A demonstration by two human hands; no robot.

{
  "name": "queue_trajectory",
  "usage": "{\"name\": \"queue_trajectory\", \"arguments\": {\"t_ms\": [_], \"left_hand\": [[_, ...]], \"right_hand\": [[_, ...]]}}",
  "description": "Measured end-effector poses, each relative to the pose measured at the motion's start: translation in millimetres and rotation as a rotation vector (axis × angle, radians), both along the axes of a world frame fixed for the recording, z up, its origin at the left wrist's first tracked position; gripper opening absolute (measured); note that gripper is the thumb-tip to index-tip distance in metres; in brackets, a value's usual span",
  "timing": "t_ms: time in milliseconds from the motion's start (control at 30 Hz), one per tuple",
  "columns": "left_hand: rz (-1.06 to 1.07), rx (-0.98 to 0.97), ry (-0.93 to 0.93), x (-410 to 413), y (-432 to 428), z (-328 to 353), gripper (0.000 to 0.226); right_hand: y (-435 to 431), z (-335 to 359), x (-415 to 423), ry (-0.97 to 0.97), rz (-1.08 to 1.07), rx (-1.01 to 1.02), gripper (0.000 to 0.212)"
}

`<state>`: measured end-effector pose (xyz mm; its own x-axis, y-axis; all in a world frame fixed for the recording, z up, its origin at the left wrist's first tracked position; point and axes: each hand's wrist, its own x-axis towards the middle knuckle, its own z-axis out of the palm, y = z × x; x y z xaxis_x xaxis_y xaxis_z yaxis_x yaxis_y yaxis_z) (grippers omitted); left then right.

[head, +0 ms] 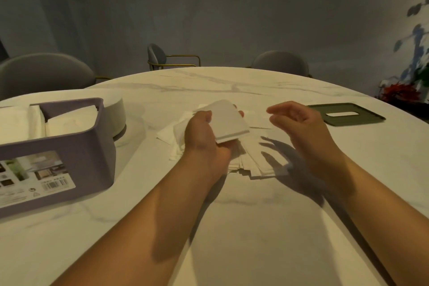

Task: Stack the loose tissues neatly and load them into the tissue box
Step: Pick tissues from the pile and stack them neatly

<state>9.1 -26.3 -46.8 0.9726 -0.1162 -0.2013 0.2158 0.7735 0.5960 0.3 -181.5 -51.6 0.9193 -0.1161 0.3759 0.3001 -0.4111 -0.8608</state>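
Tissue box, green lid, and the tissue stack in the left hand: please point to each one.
tissue box [95, 158], head view, purple front wall
green lid [368, 116], head view, surface right of slot
tissue stack [228, 121], head view, top sheet

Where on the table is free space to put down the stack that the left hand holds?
Free: the far table beyond the left hand and right hand; also the strip between the purple box and the loose tissues. Crowded: the middle, under both hands.

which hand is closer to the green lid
Right. The right hand hovers open just beside the green lid; the left hand is farther away, holding a tissue stack mid-table.
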Motion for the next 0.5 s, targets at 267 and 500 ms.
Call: {"name": "queue_trajectory", "arguments": {"t_ms": [267,500], "left_hand": [[0.065,-0.149,0.023,3,16,1,0.046],[0.072,-0.117,0.014,5,13,0,0.047]], "right_hand": [[-7,-3,-1,0.461,0.376,-0.567,0.059],[-4,-2,-3,0.389,0.273,-0.689,0.052]]}}
